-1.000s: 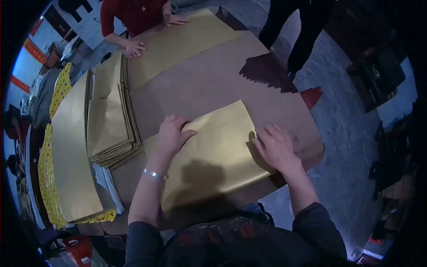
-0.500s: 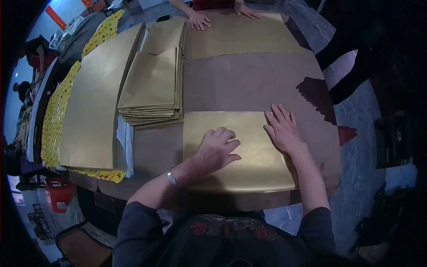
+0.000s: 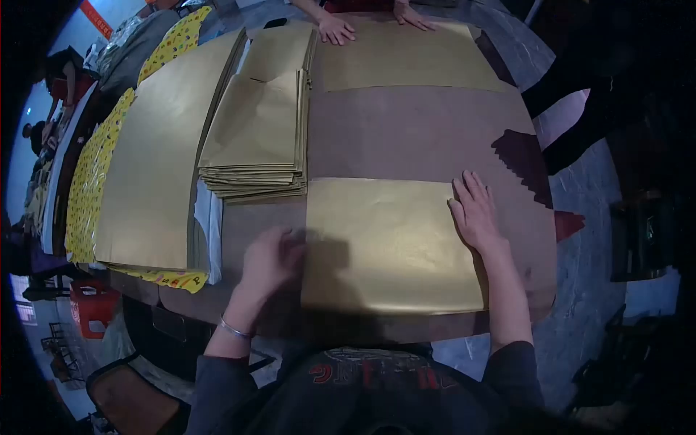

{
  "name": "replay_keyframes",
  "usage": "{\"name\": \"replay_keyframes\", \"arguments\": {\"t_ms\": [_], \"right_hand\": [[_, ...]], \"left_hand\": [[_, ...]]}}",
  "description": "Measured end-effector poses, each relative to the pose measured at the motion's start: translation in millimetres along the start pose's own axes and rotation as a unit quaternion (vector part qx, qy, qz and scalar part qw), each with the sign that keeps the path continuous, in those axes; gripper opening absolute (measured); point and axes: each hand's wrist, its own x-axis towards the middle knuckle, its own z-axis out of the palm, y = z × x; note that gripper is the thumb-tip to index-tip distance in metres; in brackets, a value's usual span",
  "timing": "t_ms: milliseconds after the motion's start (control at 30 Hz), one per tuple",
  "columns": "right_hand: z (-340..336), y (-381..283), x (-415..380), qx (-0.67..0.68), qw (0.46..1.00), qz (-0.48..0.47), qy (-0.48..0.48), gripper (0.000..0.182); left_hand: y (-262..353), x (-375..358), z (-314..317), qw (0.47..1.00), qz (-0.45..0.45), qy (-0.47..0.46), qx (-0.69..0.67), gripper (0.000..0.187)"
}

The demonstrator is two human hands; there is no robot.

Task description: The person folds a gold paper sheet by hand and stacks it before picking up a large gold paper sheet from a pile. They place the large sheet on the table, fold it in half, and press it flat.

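A gold sheet of paper (image 3: 391, 246) lies flat on the brown tabletop in front of me. My right hand (image 3: 476, 217) rests flat along its right edge, fingers stretched out and holding nothing. Beside the sheet's left edge hovers my left hand (image 3: 272, 257), wearing a metal bracelet at the wrist. Motion smears its fingers, and whether they touch the sheet's edge cannot be told. Beyond that hand stands a stack of folded gold paper (image 3: 254, 138). Further left lies a pile of large flat gold sheets (image 3: 163, 159).
Across the table a co-worker's hands (image 3: 337, 30) press on another gold sheet (image 3: 413, 58). Yellow patterned wrapping (image 3: 101, 181) lies under the left pile. A dark zigzag-edged piece (image 3: 523, 163) sits at the table's right side. A red crate (image 3: 93, 308) stands on the floor at left.
My left hand has moved left, from over the middle of the gold sheet to just past its left edge. My right hand stays at the right edge. The view has shifted slightly.
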Motion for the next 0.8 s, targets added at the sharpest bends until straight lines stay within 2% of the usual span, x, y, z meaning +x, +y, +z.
{"name": "replay_keyframes", "arguments": {"t_ms": [67,200,267,300,367,400,467,500,567,800], "right_hand": [[-2,2,-1,0.017,1.000,0.001,0.014,0.054],[-9,-5,-3,0.007,0.999,0.036,0.003,0.053],[-4,-2,-3,0.008,0.999,0.041,0.018,0.053],[-4,-1,-3,0.008,0.999,0.040,0.018,0.053],[-6,-2,-2,-0.012,0.999,0.037,0.019,0.051],[-5,-2,-2,-0.011,0.999,0.036,0.018,0.051],[-4,0,-4,0.007,0.999,0.036,0.039,0.049],[0,1,-5,0.018,0.997,0.032,0.061,0.049],[3,4,-4,0.010,0.998,0.032,0.060,0.049],[-2,4,-3,-0.001,0.999,0.035,0.039,0.050]], "left_hand": [[-4,-7,-2,0.982,-0.082,-0.011,-0.168,0.035],[6,-20,-3,0.976,-0.066,-0.021,-0.208,0.038],[9,-29,-13,0.977,-0.134,-0.164,0.007,0.042],[14,-35,-17,0.977,-0.135,-0.164,0.007,0.042],[21,-46,-24,0.981,-0.072,-0.158,-0.086,0.036],[21,-51,-22,0.981,-0.074,-0.158,-0.085,0.036],[19,-57,-12,0.961,-0.129,-0.152,-0.192,0.042],[15,-60,-3,0.961,-0.129,-0.152,-0.192,0.042],[11,-61,9,0.963,-0.095,-0.069,-0.243,0.039],[17,-49,14,0.962,-0.129,-0.061,-0.234,0.035]]}}
